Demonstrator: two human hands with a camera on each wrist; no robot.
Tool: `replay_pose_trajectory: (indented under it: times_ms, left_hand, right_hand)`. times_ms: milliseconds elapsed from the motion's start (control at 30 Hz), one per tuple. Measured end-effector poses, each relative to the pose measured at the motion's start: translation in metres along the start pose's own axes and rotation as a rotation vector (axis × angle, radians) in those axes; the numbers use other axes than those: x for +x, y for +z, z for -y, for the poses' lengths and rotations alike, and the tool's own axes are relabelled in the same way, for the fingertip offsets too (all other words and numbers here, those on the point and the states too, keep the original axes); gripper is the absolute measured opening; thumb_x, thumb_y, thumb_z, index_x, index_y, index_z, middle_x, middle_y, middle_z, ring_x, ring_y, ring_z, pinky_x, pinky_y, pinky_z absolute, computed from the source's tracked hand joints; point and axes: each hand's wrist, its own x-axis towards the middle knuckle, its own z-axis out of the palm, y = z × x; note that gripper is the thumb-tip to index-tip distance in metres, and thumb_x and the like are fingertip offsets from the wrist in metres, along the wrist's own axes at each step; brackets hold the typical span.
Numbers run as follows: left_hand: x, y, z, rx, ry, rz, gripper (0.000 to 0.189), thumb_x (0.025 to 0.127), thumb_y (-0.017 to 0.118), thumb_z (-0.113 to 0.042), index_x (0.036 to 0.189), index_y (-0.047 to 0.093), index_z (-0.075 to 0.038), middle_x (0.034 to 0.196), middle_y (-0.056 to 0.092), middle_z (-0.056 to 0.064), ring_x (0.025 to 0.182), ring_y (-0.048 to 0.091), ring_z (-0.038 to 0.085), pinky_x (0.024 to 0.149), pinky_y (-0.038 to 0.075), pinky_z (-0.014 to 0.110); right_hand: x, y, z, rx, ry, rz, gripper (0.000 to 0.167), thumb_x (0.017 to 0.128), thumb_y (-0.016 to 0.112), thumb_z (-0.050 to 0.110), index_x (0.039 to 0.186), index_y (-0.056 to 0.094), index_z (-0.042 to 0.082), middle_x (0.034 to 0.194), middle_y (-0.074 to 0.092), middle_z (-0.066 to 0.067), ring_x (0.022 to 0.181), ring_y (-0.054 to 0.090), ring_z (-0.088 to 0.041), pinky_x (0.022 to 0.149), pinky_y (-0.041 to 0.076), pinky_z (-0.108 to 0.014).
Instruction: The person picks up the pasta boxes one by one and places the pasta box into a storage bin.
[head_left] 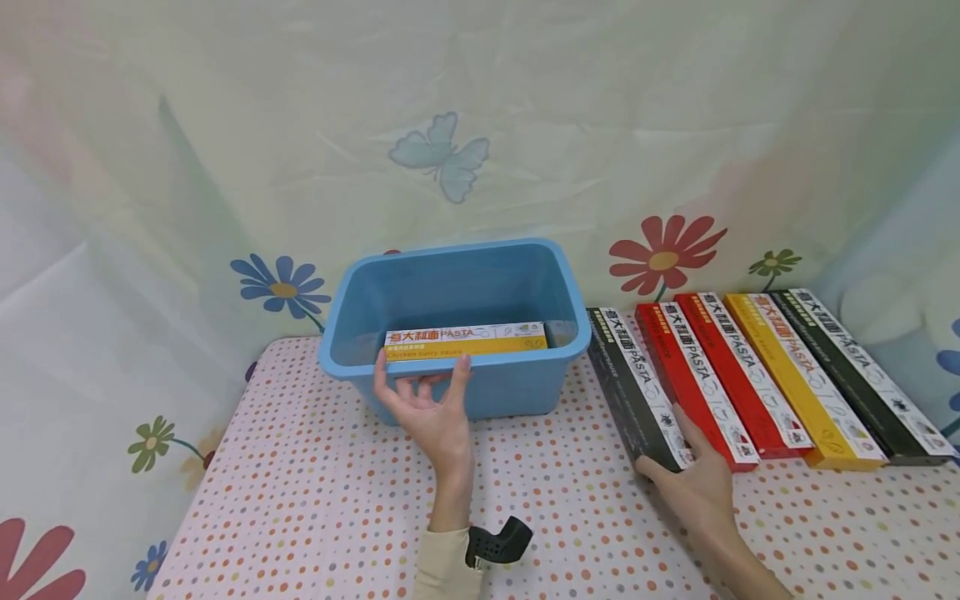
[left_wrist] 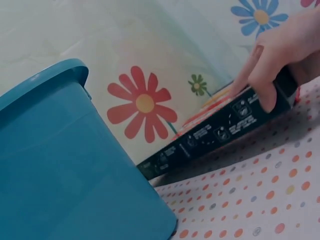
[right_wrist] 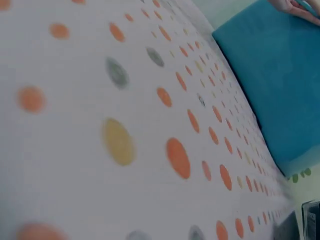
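Note:
My left hand (head_left: pixel 435 417) grips the front rim of a blue plastic bin (head_left: pixel 517 390), thumb and forefinger reaching over the edge. Inside the bin, right behind those fingers, lies a yellow-and-white pasta box (head_left: pixel 506 343) marked chicken curry sauce. To the right of the bin, my right hand (head_left: pixel 701 487) holds the near end of a black-and-white pasta box (head_left: pixel 633 383) between thumb and fingers. The left wrist view has this black box (left_wrist: pixel 200 141) tilted, its near end raised over the table and its far end low beside the bin. The right wrist view hardly shows it.
Right of the held box lie two red pasta boxes (head_left: pixel 693 375), a yellow one (head_left: pixel 806 379) and another black one (head_left: pixel 862 375), side by side. A dotted cloth covers the table (head_left: pixel 330 492). Behind it hangs a flowered curtain (head_left: pixel 525 150).

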Motion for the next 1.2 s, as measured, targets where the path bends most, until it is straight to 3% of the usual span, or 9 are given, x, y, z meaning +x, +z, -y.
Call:
replay_pose_trajectory:
  times_ms: [167,233,267,367,433,567,667,933,1200]
  left_hand:
    - [0.000,-0.001,0.000,0.018,0.008,0.008,0.098,0.085,0.083,0.005,0.160,0.023,-0.012,0.132,0.054,0.021,0.090,0.059,0.024,0.082,0.067,0.047]
    - [0.000,-0.001,0.000,0.017,0.010,0.014,0.098,0.085,0.083,0.005,0.160,0.023,-0.012,0.132,0.053,0.022,0.091,0.059,0.024,0.082,0.067,0.047]
    - [0.000,0.000,0.000,0.017,0.010,0.017,0.098,0.085,0.083,0.005,0.160,0.023,-0.012,0.132,0.053,0.023,0.091,0.059,0.024,0.082,0.067,0.047]
    - [0.000,0.000,0.000,0.006,0.006,0.016,0.098,0.085,0.083,0.006,0.160,0.022,-0.013,0.133,0.052,0.023,0.091,0.059,0.024,0.083,0.067,0.047]
    - [0.000,0.000,-0.001,0.001,0.002,0.013,0.098,0.085,0.082,0.007,0.160,0.022,-0.013,0.133,0.053,0.022,0.092,0.059,0.024,0.083,0.067,0.047]
    - [0.000,0.000,-0.001,-0.006,-0.005,0.011,0.099,0.085,0.082,0.007,0.160,0.022,-0.014,0.132,0.053,0.021,0.091,0.059,0.024,0.083,0.067,0.048]
    - [0.000,0.000,-0.001,-0.002,-0.007,0.011,0.099,0.085,0.083,0.007,0.160,0.022,-0.013,0.132,0.053,0.022,0.091,0.060,0.024,0.082,0.067,0.048]
    - [-0.002,0.000,0.001,0.044,-0.015,0.005,0.098,0.084,0.084,0.006,0.159,0.024,-0.012,0.130,0.055,0.019,0.089,0.060,0.025,0.081,0.067,0.046]
    - [0.000,-0.002,0.002,0.010,-0.031,-0.005,0.099,0.084,0.084,0.005,0.160,0.024,-0.015,0.131,0.054,0.019,0.090,0.059,0.024,0.082,0.066,0.051]
  right_hand:
    - [-0.006,-0.023,0.004,-0.007,0.072,0.029,0.105,0.088,0.077,0.010,0.169,0.013,0.029,0.169,0.023,-0.024,0.145,0.028,-0.038,0.104,0.041,-0.043]
    - [-0.007,-0.036,0.008,-0.009,0.070,0.027,0.105,0.089,0.078,0.010,0.168,0.013,0.031,0.169,0.020,-0.026,0.147,0.025,-0.040,0.109,0.036,-0.052]
    - [-0.007,-0.043,0.009,-0.014,0.040,0.028,0.104,0.090,0.078,0.011,0.168,0.013,0.031,0.169,0.021,-0.026,0.144,0.027,-0.039,0.107,0.038,-0.043]
    - [-0.004,-0.064,0.009,-0.025,-0.135,0.023,0.101,0.091,0.080,0.009,0.168,0.018,0.031,0.169,0.025,-0.024,0.134,0.039,-0.018,0.097,0.043,-0.018]
    - [0.001,-0.076,0.010,-0.011,-0.270,0.034,0.098,0.091,0.079,0.005,0.167,0.023,0.033,0.167,0.032,-0.007,0.120,0.044,-0.004,0.083,0.045,-0.005]
    - [0.019,-0.096,0.026,0.004,-0.498,0.099,0.097,0.089,0.078,-0.004,0.165,0.032,0.033,0.145,0.041,0.024,0.104,0.046,0.004,0.070,0.051,-0.005]
    - [0.036,-0.102,0.048,-0.026,-0.628,0.153,0.097,0.085,0.079,-0.006,0.164,0.036,0.029,0.138,0.041,0.029,0.109,0.044,-0.002,0.072,0.049,-0.005]
    - [0.068,-0.067,0.115,-0.076,-0.842,0.336,0.093,0.079,0.083,0.000,0.161,0.042,0.017,0.150,0.052,-0.019,0.118,0.042,-0.007,0.080,0.047,-0.006]
    - [0.095,-0.022,0.176,-0.065,-0.923,0.673,0.084,0.083,0.081,0.002,0.159,0.044,0.009,0.152,0.050,-0.020,0.122,0.046,-0.029,0.082,0.059,-0.021]
